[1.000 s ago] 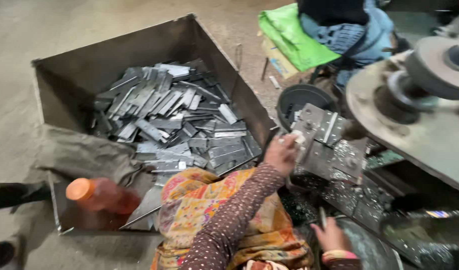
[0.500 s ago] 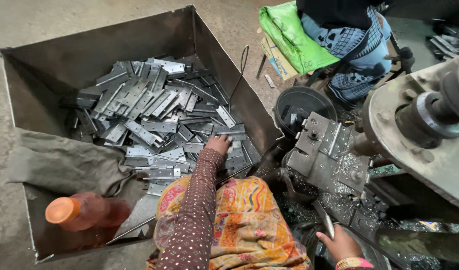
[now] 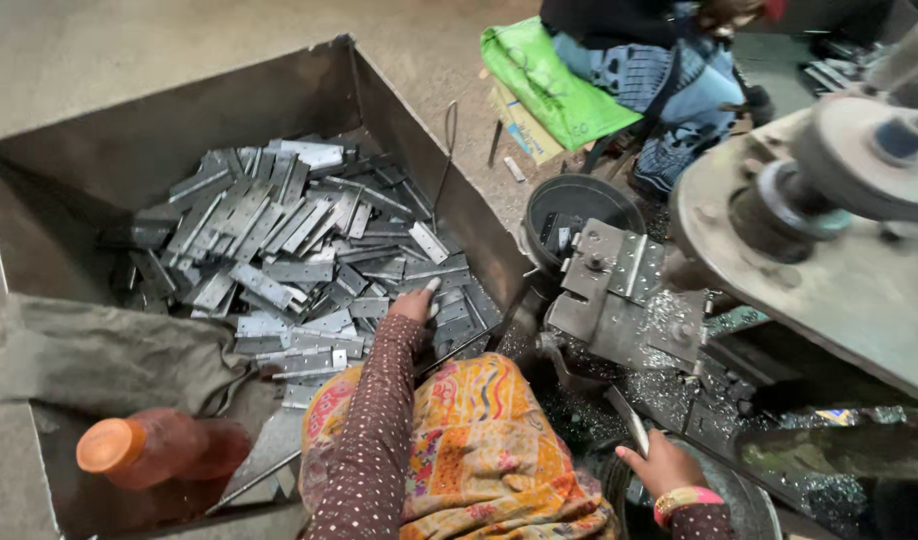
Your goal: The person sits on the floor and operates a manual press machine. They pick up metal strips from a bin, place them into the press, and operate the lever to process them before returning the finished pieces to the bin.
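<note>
My left hand (image 3: 416, 303) reaches into a big metal bin (image 3: 399, 110) and rests on the heap of flat grey metal plates (image 3: 279, 260), fingers curled on one plate near the bin's right wall. My right hand (image 3: 659, 462), with a bangle at the wrist, lies low at the bottom right, gripping a thin metal lever (image 3: 629, 420) beside the machine. A grey metal fixture (image 3: 609, 290) covered in shavings stands between the two hands.
A large machine wheel (image 3: 839, 210) fills the right side. A round black bucket (image 3: 579, 205) with parts stands behind the fixture. An orange-capped bottle (image 3: 149, 450) and grey cloth (image 3: 109, 350) sit in the bin's near corner. Another person sits beyond with a green bag (image 3: 554, 75).
My left hand left the fixture and swung left into the bin onto the plates. My right hand stayed low near the lever.
</note>
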